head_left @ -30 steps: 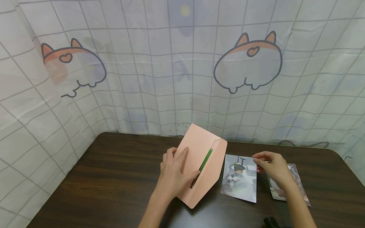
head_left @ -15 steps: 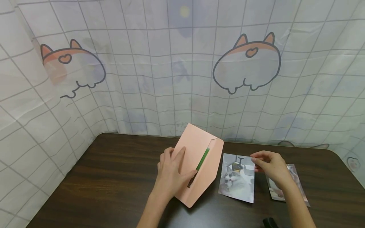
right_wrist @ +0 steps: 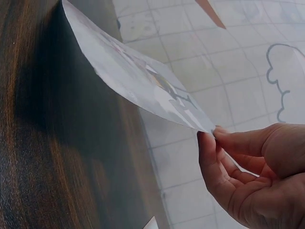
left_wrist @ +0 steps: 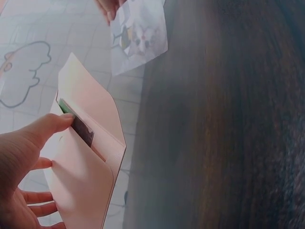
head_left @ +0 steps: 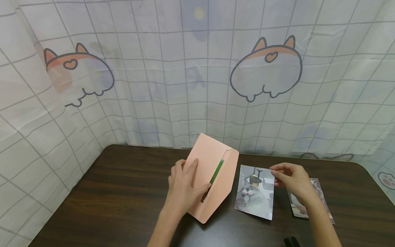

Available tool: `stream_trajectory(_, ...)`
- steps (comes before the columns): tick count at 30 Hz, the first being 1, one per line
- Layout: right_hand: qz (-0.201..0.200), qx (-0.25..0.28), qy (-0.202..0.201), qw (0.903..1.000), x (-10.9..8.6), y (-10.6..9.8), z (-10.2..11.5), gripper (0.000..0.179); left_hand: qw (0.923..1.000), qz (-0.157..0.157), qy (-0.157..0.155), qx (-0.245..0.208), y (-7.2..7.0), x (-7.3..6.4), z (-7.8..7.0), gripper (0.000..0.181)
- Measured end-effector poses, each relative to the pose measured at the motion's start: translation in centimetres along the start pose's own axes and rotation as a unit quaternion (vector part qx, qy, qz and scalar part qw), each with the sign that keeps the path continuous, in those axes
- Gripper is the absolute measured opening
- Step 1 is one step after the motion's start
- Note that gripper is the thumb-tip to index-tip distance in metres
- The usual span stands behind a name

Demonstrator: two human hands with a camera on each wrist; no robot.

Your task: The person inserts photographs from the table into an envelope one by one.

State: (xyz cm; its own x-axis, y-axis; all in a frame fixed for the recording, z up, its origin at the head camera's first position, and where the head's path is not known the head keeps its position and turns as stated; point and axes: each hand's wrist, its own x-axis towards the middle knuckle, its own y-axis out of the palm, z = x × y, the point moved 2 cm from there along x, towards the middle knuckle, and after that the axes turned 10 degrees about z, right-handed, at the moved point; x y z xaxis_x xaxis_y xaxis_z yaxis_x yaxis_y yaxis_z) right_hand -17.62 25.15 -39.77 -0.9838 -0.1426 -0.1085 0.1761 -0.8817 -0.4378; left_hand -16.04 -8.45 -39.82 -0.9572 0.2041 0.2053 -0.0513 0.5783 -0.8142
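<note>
My left hand [head_left: 183,188] grips a pink envelope [head_left: 213,144], which is tilted with its flap opened out to the right. The thumb lies at the envelope's mouth, touching a card inside [left_wrist: 82,130] that shows a green and dark edge. To the right, my right hand [head_left: 293,180] pinches a photo of a grey and white cat [head_left: 254,197] at its upper right corner, between thumb and fingertips. In the right wrist view the photo [right_wrist: 138,78] bows slightly and slants above the table. Most of the card in the envelope is hidden.
Under the right forearm lie more photos [head_left: 322,197], partly covered. A black object [head_left: 291,241] sits at the table's front edge. The dark wooden table [head_left: 108,192] ends at a white checked curtain [head_left: 172,85] behind and to the left.
The envelope has shifted slightly left in my left hand. The cat photo has also drifted a little left with my right hand; both grips look the same.
</note>
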Motion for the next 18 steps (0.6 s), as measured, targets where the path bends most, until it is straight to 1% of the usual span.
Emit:
stream_trajectory(7,0.0,0.001,-0.01,0.9999,-0.2,0.0,0.5,0.025,0.9998,0.001,-0.011,0.013,-0.1,0.2,0.2,0.077)
stream_trajectory(18,0.007,0.007,-0.017,0.9998,-0.4,0.1,1.1,0.026,0.9995,-0.011,-0.007,0.027,-0.3,0.2,0.5,0.077)
